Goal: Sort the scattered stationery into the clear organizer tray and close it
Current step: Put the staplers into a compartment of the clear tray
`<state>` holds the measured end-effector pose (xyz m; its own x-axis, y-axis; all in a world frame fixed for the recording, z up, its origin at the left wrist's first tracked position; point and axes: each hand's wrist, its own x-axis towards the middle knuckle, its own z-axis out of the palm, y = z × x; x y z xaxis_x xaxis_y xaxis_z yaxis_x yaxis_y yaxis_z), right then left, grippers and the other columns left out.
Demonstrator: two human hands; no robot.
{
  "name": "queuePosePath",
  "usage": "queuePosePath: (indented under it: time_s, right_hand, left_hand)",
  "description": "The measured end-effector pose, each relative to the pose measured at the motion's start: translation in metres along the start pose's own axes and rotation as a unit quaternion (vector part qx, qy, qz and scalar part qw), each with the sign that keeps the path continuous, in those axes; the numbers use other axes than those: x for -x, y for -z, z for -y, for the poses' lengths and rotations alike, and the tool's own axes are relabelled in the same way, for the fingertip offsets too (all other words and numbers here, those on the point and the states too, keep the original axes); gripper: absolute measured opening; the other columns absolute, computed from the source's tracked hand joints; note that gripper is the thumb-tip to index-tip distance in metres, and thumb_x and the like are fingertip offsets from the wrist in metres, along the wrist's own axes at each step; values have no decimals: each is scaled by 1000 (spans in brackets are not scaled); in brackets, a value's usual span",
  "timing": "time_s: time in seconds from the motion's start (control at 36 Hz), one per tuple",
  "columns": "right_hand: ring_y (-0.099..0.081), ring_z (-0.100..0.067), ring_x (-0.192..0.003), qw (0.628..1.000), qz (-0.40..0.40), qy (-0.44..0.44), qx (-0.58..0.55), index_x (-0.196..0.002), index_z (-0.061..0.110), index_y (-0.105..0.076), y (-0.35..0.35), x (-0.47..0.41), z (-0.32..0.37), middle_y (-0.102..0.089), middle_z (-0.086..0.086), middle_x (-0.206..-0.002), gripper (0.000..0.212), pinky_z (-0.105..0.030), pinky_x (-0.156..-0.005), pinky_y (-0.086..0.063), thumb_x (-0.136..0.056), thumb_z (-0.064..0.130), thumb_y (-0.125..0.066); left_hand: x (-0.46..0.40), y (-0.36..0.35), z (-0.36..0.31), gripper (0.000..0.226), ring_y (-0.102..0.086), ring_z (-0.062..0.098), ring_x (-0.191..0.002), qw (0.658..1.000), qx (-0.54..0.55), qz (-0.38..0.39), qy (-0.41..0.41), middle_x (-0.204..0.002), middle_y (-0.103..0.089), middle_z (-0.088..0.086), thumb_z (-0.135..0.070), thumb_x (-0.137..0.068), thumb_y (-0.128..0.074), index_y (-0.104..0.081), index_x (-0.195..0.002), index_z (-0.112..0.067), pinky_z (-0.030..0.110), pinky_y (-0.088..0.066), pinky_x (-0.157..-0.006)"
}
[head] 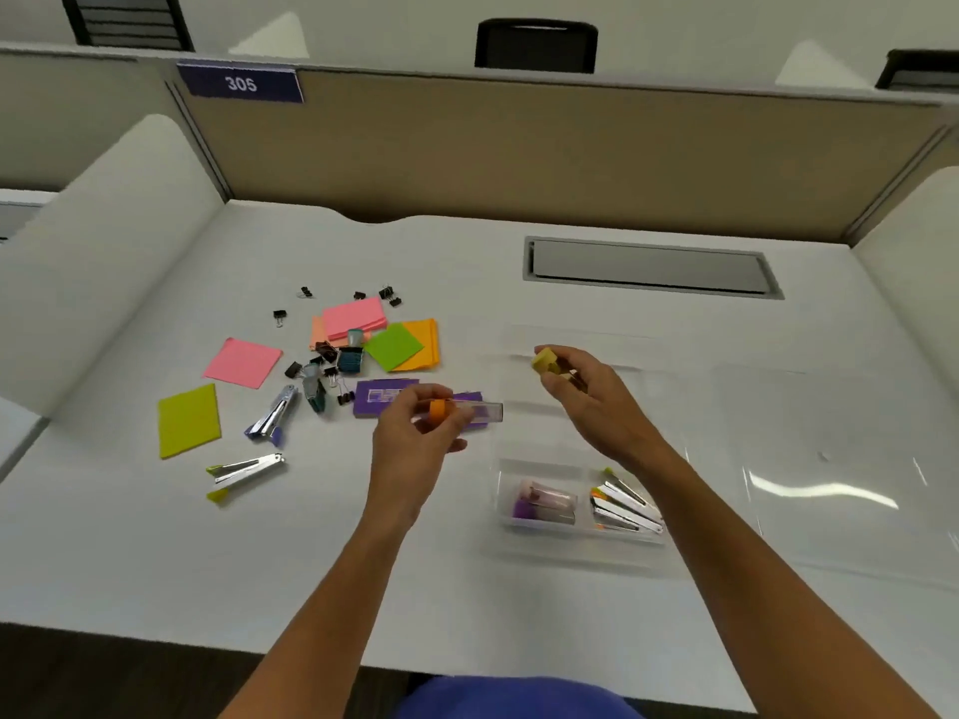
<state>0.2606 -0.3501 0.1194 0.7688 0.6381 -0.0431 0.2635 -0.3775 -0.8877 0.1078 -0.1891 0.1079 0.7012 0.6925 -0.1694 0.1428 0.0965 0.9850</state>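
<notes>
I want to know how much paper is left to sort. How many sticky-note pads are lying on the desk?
5: yellow-green nearest left, pink behind it, pink farthest back, green overlapping orange. A peach edge under the back pink may be another.
</notes>
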Motion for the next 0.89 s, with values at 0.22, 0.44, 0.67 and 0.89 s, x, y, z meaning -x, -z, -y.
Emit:
queuePosePath:
  time_s: [0.22,0.44,0.67,0.89]
  right_hand:
    - [-55,-4,-112,996,-31,-72,-40,-133,31,-56,17,43,-49,-57,12,-126,34,-26,-93,-47,-99,34,-53]
    - [-53,8,-106,992,-47,-106,-53,-123,43,-55,12,68,-67,-54,26,-117,27,-13,-82,-41,-97,35,-54]
    - [-54,-7,-111,990,-51,-128,-41,-133,31,-54,9,82,-73,-54,13,-125,35,-18,-89,-43,-98,34,-54]
    - [-54,-1,-104,991,-43,-124,-16,-128,38,-51,5,88,-75,-51,14,-119,32,-15,-84,-44,-97,33,-55]
  left_hand:
    - [16,-56,36,25,-64,10,-97,971,-206,122,1,-110,-65,-7,-16,-87,-70,-64,-107,-29,21,-55,-83]
    - [10,-90,63,31,-54,11,-94,903,-402,152,-20,-117,-63,-1,-23,-89,-68,-61,-119,-25,17,-43,-86]
    - [0,-100,82,23,-57,14,-80,857,-482,180,-3,-104,-62,1,-26,-87,-69,-56,-107,-25,20,-48,-79]
    - [-5,-103,84,39,-58,17,-82,830,-518,206,2,-106,-63,1,-31,-81,-76,-61,-115,-22,23,-48,-85]
